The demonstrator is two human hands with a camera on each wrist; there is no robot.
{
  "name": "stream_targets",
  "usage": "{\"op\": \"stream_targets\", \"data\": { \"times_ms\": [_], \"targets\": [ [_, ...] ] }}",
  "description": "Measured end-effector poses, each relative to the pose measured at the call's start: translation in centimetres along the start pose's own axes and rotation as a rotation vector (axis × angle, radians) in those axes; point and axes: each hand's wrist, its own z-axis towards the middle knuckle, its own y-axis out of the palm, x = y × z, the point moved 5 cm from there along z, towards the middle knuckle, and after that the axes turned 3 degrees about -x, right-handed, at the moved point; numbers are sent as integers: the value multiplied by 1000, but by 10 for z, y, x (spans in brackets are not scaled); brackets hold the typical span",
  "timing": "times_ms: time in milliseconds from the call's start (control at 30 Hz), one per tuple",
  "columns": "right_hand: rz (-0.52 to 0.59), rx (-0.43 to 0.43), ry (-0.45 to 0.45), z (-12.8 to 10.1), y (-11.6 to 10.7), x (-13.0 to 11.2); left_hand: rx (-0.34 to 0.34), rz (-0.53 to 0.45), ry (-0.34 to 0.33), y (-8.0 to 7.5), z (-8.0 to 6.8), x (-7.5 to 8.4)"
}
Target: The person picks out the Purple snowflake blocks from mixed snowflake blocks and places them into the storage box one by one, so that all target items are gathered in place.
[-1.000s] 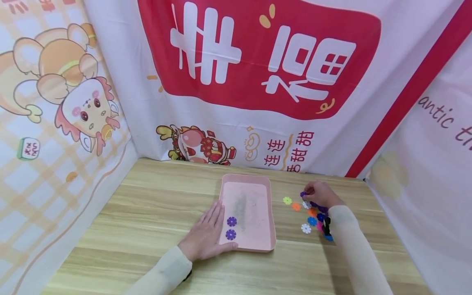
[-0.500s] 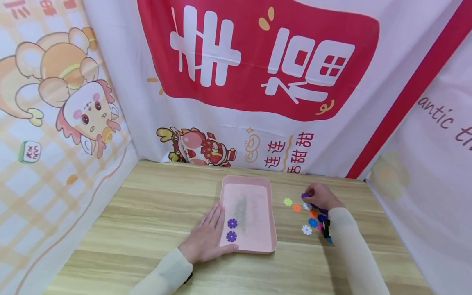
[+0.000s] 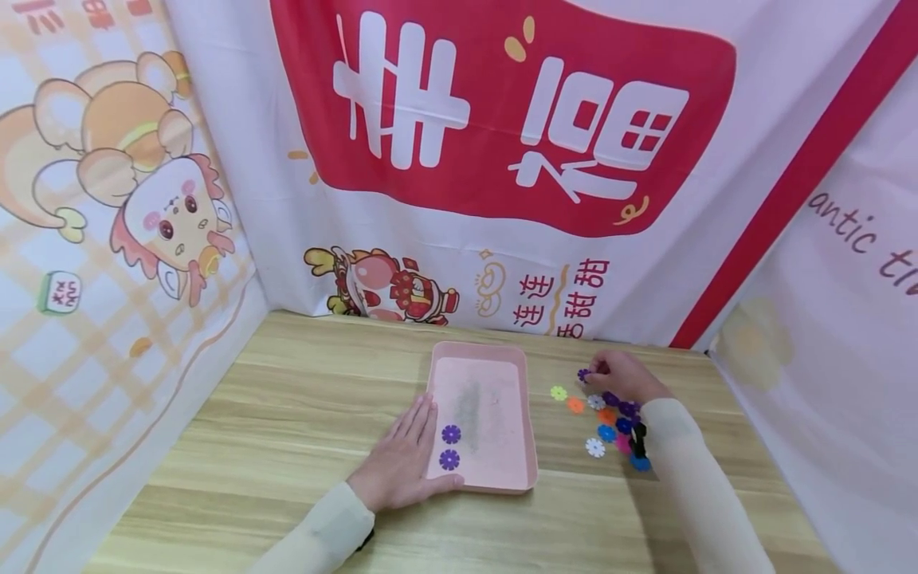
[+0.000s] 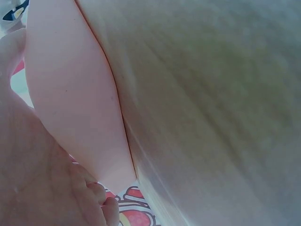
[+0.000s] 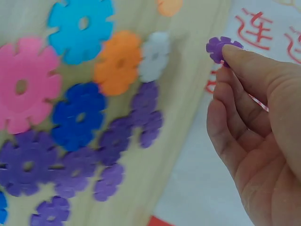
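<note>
Between thumb and fingertips my right hand (image 3: pixel 629 376) pinches a purple flower-shaped plastic snowflake disc (image 3: pixel 583 375), raised near the back of the table. In the right wrist view that notched purple disc (image 5: pixel 217 49) shows beyond the thumb. Below lies a loose cluster of more discs: purple (image 5: pixel 28 164), dark blue (image 5: pixel 79 115), pink (image 5: pixel 21 87), orange (image 5: pixel 117 63) and white (image 5: pixel 154 57). My left hand (image 3: pixel 398 470) rests with straight fingers along the left side of a shallow pink tray (image 3: pixel 495 438). Two purple discs (image 3: pixel 449 459) lie inside the tray, at its near left.
A yellow-green disc (image 3: pixel 559 393) and an orange disc (image 3: pixel 576 405) lie between tray and cluster; a white disc (image 3: pixel 595 447) is nearer. Printed cloth (image 3: pixel 402 207) hangs behind the wooden table (image 3: pixel 287 399), with more cloth along both sides.
The right hand has shifted slightly left and lifted a purple disc away from the cluster, uncovering more purple discs. The left hand and tray stay in place.
</note>
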Motion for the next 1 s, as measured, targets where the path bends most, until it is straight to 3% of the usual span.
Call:
{"op": "stream_targets", "data": {
  "times_ms": [333, 533, 867, 1000],
  "targets": [
    [-89, -2, -256, 3, -9, -72, -6, -6, -2, -2, -2, 2],
    [-94, -30, -336, 8, 0, -115, -16, -15, -14, -3, -1, 1],
    [-88, -125, -379, 26, 34, -171, -6, -16, -5, -1, -1, 1],
    [-62, -157, -357, 32, 51, -187, 2, -13, -6, -2, -1, 0]
  ]
}}
